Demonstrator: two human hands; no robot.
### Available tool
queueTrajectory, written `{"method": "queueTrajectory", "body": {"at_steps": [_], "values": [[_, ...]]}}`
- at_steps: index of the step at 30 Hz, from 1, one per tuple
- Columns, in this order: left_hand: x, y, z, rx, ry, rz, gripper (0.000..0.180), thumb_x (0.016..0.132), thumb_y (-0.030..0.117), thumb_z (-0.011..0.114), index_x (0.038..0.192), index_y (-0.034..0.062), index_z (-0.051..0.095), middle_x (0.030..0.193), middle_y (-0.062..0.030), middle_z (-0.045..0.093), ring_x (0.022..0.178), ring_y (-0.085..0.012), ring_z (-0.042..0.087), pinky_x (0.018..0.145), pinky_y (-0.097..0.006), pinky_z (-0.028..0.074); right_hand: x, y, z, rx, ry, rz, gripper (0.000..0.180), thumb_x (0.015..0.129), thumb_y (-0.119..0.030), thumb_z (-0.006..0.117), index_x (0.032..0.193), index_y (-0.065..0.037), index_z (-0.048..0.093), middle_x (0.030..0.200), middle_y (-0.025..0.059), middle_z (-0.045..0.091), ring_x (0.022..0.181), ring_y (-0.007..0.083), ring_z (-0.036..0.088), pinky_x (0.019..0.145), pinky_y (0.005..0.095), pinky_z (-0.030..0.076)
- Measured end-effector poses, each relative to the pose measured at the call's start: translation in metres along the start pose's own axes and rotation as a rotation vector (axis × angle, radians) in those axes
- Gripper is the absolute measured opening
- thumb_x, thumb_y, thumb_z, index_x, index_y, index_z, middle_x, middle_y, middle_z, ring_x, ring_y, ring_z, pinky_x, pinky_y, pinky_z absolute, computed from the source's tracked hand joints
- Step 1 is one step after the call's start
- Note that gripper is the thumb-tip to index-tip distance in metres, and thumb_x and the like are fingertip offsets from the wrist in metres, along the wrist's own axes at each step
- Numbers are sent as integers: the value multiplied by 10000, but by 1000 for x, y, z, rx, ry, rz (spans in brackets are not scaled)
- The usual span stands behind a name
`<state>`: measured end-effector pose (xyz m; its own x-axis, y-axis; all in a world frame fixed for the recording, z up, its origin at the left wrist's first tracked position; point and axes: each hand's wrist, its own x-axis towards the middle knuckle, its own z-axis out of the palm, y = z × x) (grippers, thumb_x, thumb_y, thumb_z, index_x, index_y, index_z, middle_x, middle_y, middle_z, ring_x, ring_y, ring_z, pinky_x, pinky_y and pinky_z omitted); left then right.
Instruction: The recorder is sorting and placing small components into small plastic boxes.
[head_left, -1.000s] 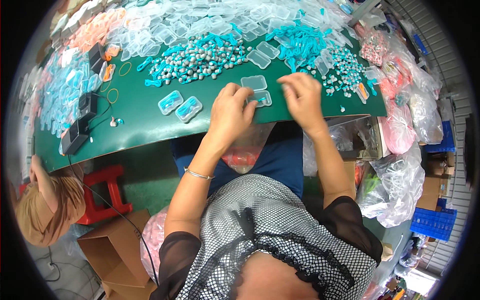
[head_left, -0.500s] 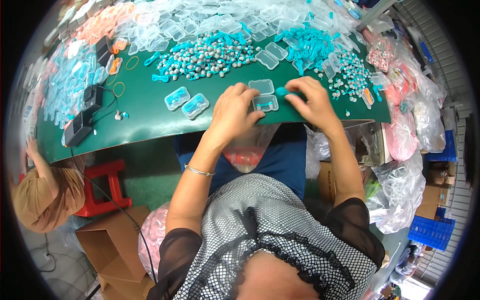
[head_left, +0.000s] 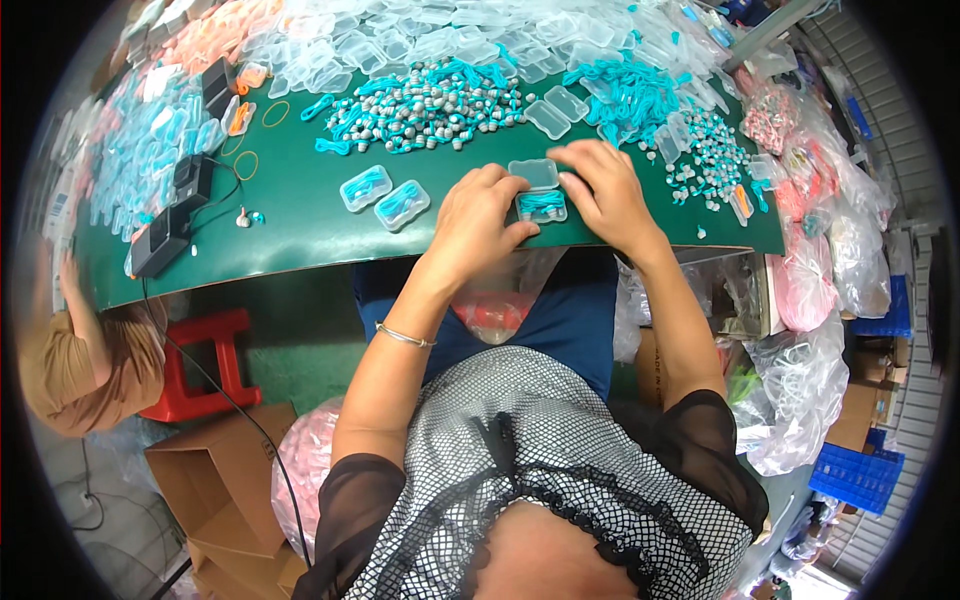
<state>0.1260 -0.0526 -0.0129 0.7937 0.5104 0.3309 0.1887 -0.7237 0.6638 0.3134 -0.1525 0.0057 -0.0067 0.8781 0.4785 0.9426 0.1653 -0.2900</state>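
A small clear plastic case (head_left: 559,212) lies opened near the table's front edge, with a coiled teal cord (head_left: 541,203) in its base. My left hand (head_left: 474,214) grips the case's left side, fingers and thumb bent around it. At the right end of the raised clear lid (head_left: 533,174) is my right hand (head_left: 608,198), its thumb and fingers apart and nothing seen between them. The fingertips there are slightly blurred. Two closed cases with teal cords, a left one (head_left: 366,188) and a right one (head_left: 402,205), sit to the left.
Beyond my hands are a heap of teal-corded earphones (head_left: 425,108), a teal cord pile (head_left: 632,98) and loose earbuds (head_left: 708,160). Clear cases (head_left: 400,45) cover the far side. Black boxes (head_left: 160,248) with a cable stand left. Another person's arm (head_left: 84,300) shows at far left.
The teal cord my right hand held beside the case now lies in its base, over the contents. My right hand has moved left to the lid. My left hand stays at the case.
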Motion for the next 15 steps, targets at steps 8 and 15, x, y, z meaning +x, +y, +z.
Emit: {"method": "queueTrajectory", "body": {"at_steps": [8,15], "values": [[-3,1,4,-62,77,44,606,701,207,831,1234,65,581,947,-120,602,916,-327,599,786,-422,493,-2,17,4,256,5,151,262,804,-63,738,1047,-35,645,992,118,623,868,303,638,756,399,519],[-6,-2,14,139,107,165,366,838,184,719,1170,66,620,966,-119,586,882,-324,601,774,-434,484,-24,-6,4,245,-21,-46,343,786,-22,732,1111,-9,623,1048,156,629,951,314,627,817,377,516]]}}
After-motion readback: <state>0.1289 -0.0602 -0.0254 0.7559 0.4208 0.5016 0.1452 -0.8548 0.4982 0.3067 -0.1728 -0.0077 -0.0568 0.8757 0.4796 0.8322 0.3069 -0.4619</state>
